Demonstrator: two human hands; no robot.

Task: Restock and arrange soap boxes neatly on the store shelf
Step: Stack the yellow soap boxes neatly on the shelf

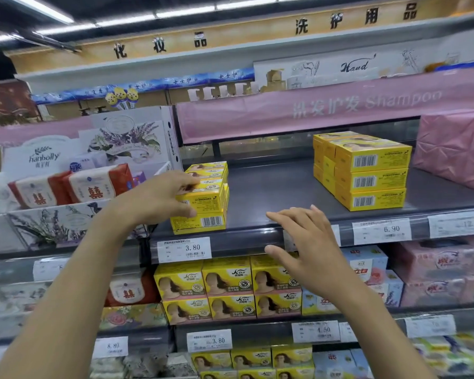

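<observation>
Clamping the left hand (pixel 159 196) on a yellow soap box (pixel 204 200) in the left stack (pixel 203 222), fingers curling over its top and thumb pressing at its lower front edge. Standing this stack at about 9 o'clock on the grey shelf board (pixel 271 192), right at the front lip, above the 3.80 price tag (pixel 185 248). Holding the right hand (pixel 307 247) empty, fingers straight and spread apart, before the shelf lip at about 6 o'clock of the bare middle; touching the lip or not, impossible to tell. Showing a second stack (pixel 367 170) of the same boxes at about 2 o'clock, well apart from the first, near a pink wrapped pack (pixel 454 149) at 3 o'clock. Judging the box as light and stiff: thin glossy cardboard, probably a little slippery, with corners likely denting under a hard squeeze. Taking hold best across two opposite flat faces, near the middle, not at the end flaps. Probably needing a gentle sliding to square the left stack with the lip, the free hand steadying its side.
</observation>
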